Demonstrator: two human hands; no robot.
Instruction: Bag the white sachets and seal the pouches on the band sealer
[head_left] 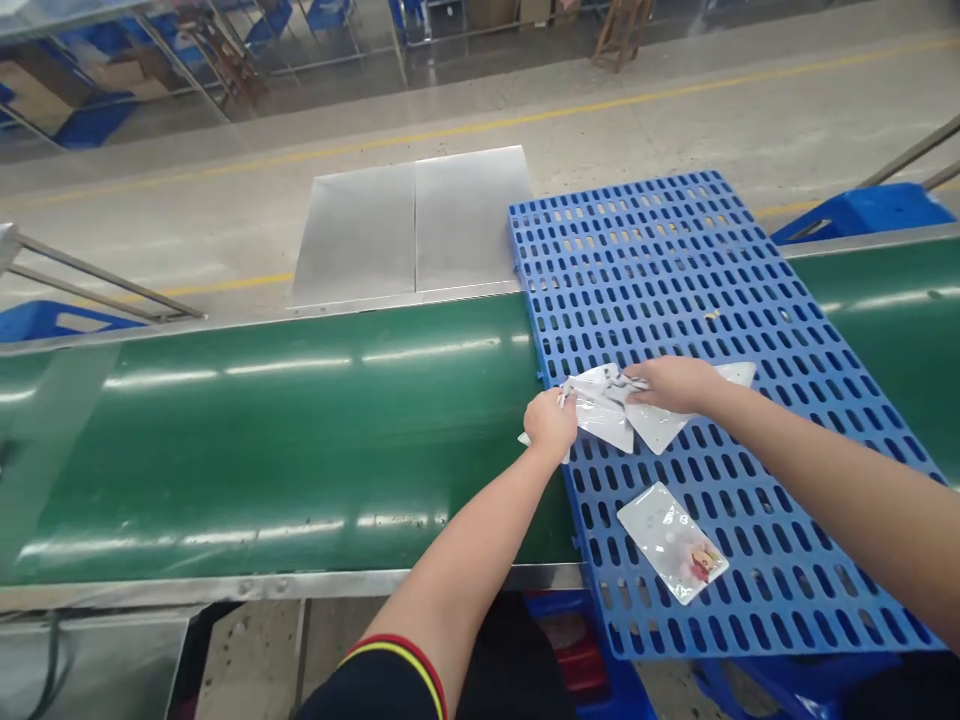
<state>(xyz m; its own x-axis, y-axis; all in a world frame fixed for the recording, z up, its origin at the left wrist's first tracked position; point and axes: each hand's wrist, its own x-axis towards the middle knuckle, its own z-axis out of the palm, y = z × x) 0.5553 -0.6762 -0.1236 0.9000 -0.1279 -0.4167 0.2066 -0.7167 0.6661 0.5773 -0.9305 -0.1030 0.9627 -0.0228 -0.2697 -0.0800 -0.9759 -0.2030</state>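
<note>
My left hand (550,423) is closed on the left edge of a loose pile of clear plastic packets (611,412) at the near-left side of a blue slotted pallet (675,260). My right hand (670,383) lies on top of the same pile, fingers curled over the packets and pressing them down. One more clear packet (673,541) with a small red and yellow item inside lies flat on the pallet, nearer to me and apart from both hands.
The pallet rests across a green conveyor belt (262,440) with a metal front rail (225,588). A steel plate (412,225) sits behind the belt. Blue bins (862,212) stand at the far right and left; a yellow floor line runs beyond.
</note>
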